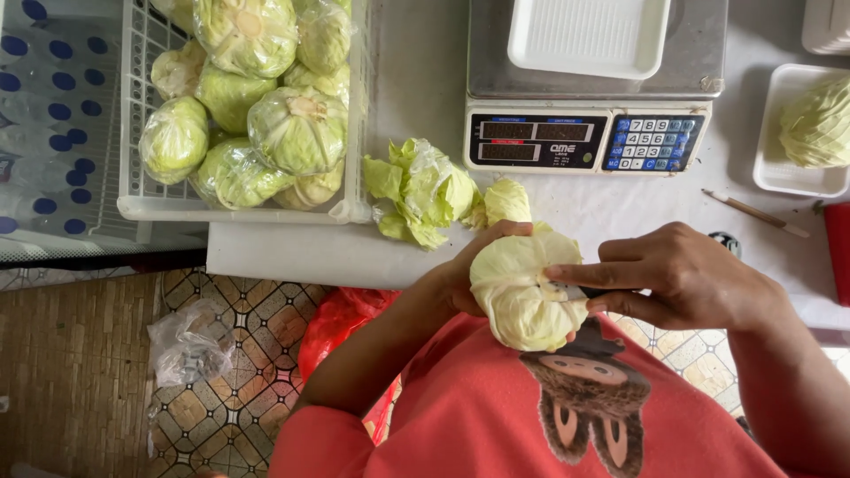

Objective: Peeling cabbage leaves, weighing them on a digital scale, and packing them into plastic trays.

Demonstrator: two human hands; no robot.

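A pale green cabbage (pixel 524 292) is gripped from behind by the left hand (pixel 469 270), close to the chest. The right hand (pixel 677 274) is clamped on a small knife (pixel 575 290) set against the cabbage. Beyond, loose leaves (pixel 421 190), a scale (pixel 589 88) and a crate (pixel 133 199) of wrapped cabbages are located on the table.

My left hand (pixel 465 270) curls in a cupped grip close before my chest, its forearm bent in from the lower left, while my right hand (pixel 682 274) comes in from the right, knuckles up, forefinger stretched straight, thumb pinched below.
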